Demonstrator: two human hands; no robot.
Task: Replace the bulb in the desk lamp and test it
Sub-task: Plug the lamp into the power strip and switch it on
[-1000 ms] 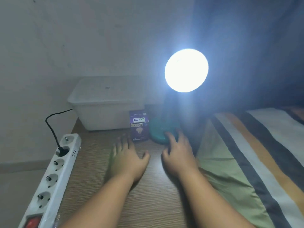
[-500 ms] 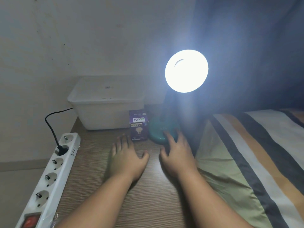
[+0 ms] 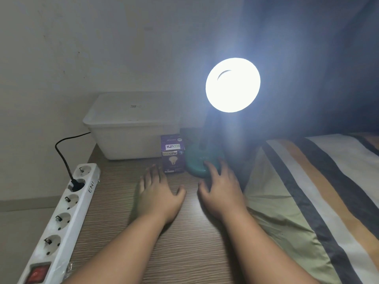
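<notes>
Resting flat on the wooden table (image 3: 184, 253), both hands lie palm down with fingers spread and grasp nothing. The left hand (image 3: 159, 196) sits just short of the purple bulb box (image 3: 172, 153), its fingertips near the box but apparently not touching it. The right hand (image 3: 220, 194) reaches a little farther, its fingertips (image 3: 209, 167) lying on the front edge of the teal lamp base (image 3: 198, 163), perhaps where a switch sits, though no switch can be made out. To the left, a white power strip (image 3: 61, 218) runs along the table edge with one black plug (image 3: 77, 184) seated in it and its red switch (image 3: 37, 273) at the near end. To the right lies a striped bed cover (image 3: 307, 191). Behind the box stands a white lidded container (image 3: 133, 128) against the wall. Farthest up, the desk lamp head (image 3: 232, 85) faces the camera and shines brightly, so much so that the bulb inside cannot be told from the glare. Judging by this, the replacement is in and the test has passed; little seems left beyond perhaps switching off and clearing the box. No old bulb is in view.
</notes>
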